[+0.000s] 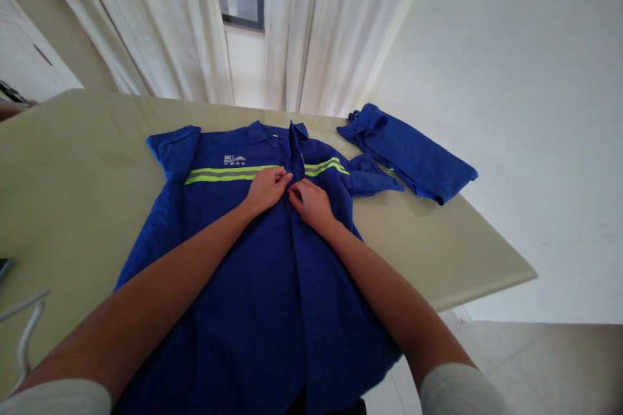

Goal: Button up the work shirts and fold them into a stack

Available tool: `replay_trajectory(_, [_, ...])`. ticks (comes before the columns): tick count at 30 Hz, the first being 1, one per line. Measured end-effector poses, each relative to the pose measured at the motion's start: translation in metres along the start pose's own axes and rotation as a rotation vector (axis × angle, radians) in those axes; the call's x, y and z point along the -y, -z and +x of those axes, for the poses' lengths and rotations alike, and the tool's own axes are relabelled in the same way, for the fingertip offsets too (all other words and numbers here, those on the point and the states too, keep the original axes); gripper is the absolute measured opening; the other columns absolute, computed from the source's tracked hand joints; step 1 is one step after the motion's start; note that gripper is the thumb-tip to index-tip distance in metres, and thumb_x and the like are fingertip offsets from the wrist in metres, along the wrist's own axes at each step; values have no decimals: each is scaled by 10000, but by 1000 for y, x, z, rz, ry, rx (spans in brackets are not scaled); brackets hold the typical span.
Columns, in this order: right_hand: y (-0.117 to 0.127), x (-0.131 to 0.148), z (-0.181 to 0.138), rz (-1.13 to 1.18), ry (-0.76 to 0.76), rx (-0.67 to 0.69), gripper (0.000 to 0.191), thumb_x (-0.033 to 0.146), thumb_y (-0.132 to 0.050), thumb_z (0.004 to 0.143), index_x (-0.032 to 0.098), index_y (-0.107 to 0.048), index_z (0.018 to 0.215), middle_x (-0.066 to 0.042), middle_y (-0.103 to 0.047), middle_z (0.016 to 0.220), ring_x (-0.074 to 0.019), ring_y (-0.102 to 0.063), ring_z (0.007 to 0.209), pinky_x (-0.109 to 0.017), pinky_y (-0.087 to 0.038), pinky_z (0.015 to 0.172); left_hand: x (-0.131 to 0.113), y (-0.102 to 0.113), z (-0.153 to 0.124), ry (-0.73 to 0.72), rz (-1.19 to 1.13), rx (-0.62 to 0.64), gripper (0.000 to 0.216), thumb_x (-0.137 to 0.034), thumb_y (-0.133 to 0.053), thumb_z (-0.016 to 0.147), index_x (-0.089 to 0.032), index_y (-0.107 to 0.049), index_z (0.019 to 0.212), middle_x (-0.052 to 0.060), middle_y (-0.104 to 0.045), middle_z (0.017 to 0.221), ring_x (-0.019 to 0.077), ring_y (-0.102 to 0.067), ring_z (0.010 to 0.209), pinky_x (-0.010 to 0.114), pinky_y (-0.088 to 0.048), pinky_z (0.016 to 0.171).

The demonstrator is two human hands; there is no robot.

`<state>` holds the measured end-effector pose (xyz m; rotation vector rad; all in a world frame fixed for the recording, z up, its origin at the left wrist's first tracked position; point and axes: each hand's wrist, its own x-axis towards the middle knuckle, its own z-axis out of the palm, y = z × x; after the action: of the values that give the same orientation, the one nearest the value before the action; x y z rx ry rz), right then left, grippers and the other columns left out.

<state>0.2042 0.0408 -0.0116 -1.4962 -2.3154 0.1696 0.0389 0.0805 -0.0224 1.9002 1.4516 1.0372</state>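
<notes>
A blue work shirt [233, 285] with yellow-green reflective stripes lies face up and spread flat on a pale green table [73, 162], collar pointing away from me. My left hand [267, 188] and my right hand [310, 202] meet at the shirt's front placket, just below the stripe. Both hands have their fingers curled and pinched on the placket edges. Whatever small part the fingertips hold there is hidden.
A second blue garment [413, 154], folded, lies at the table's far right near the edge. White curtains [195, 26] and a window hang behind the table. A white wire object [26, 331] sits at the left edge. The table's right corner drops to a light floor [535, 363].
</notes>
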Motion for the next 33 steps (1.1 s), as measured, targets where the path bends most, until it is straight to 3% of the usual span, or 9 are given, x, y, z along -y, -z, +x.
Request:
replay_trajectory(6, [-3, -4, 0, 112, -16, -32, 135, 263, -626, 1031, 205, -747, 1029, -36, -710, 1000, -165, -654, 848, -268, -440, 739, 4, -2, 0, 74, -120, -32, 315, -455, -596, 871, -195, -653, 703, 36, -706, 676, 210, -642, 655, 304, -415, 604])
replay_trajectory(16, [-4, 0, -1, 167, -103, -96, 132, 309, -739, 941, 202, -719, 865, -15, -693, 852, -163, -617, 772, -276, -420, 707, 1, -3, -1, 50, -233, -50, 389, -543, -618, 869, -185, -647, 721, 15, -684, 654, 179, -611, 615, 281, -422, 581])
replay_trajectory(22, [-4, -3, -1, 183, -110, -133, 100, 268, -688, 966, 207, -705, 888, -20, -701, 886, -164, -626, 799, -275, -424, 728, 1, -4, -4, 36, -179, -66, 383, -537, -588, 880, -191, -635, 722, 13, -654, 622, 182, -592, 593, 290, -391, 569])
replay_trajectory(27, [-7, -10, 1, 244, -110, -158, 157, 273, -750, 925, 208, -649, 824, 8, -681, 814, -149, -601, 743, -265, -401, 690, 1, 1, -1, -9, -165, 2, 399, -546, -533, 926, -193, -635, 770, 26, -667, 684, 195, -612, 652, 296, -431, 598])
replay_trajectory(30, [-10, -14, 2, 275, -108, -164, 132, 236, -741, 903, 211, -636, 827, 17, -671, 792, -148, -600, 730, -262, -406, 686, 2, 6, -7, -96, 19, 69, 430, -476, -383, 1007, -194, -648, 818, 57, -700, 781, 220, -648, 757, 338, -504, 721])
replay_trajectory(32, [-10, -16, 5, 290, -114, -152, 62, 199, -708, 894, 212, -649, 880, 22, -668, 786, -151, -608, 727, -263, -421, 697, 4, 7, -14, -190, 228, 114, 409, -428, -365, 1024, -201, -693, 933, 96, -752, 1019, 267, -685, 999, 439, -503, 964])
replay_trajectory(33, [-10, -16, 7, 296, -115, -141, 58, 186, -690, 892, 211, -658, 933, 24, -668, 787, -154, -612, 726, -265, -429, 703, 6, 7, -17, -229, 329, 132, 394, -426, -381, 1028, -214, -712, 1014, 108, -746, 1172, 297, -659, 1157, 513, -433, 1091])
